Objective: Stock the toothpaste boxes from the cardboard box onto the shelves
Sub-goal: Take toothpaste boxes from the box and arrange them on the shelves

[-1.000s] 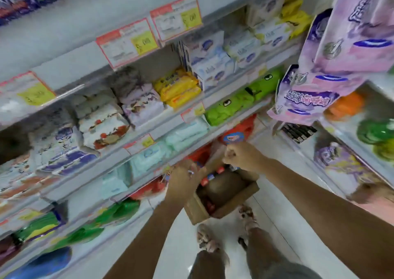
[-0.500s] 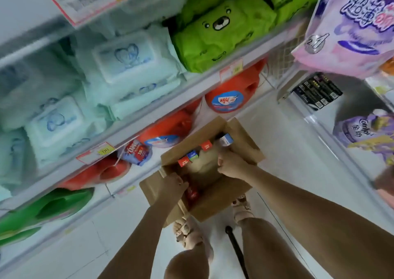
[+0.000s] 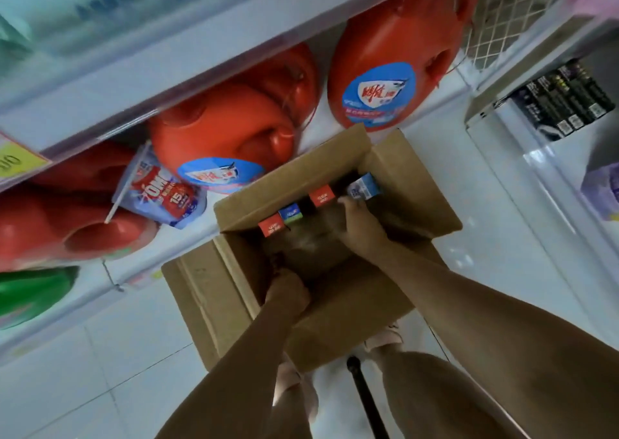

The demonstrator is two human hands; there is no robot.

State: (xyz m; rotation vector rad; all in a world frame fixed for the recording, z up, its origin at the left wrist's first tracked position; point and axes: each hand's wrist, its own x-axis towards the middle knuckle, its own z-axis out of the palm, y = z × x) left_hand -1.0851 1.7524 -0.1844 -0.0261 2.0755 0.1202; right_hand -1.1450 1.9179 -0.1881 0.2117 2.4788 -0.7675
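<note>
Cardboard box open; right hand at far-wall toothpaste boxes, left hand inside; fingers' state unclear.

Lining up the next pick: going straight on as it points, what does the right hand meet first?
Probably the red toothpaste box standing in the cardboard box, just beyond the right hand; the blue-white toothpaste box beside it is close too, depth unclear.

**Few words we can read**

We read "OMO" and a "15" on the red and blue pouch. The yellow price tag at the left edge shows us "00". The red jugs carry blue oval labels with Chinese characters too blurred for us. Print on the toothpaste boxes and black boxes is too small.
</note>
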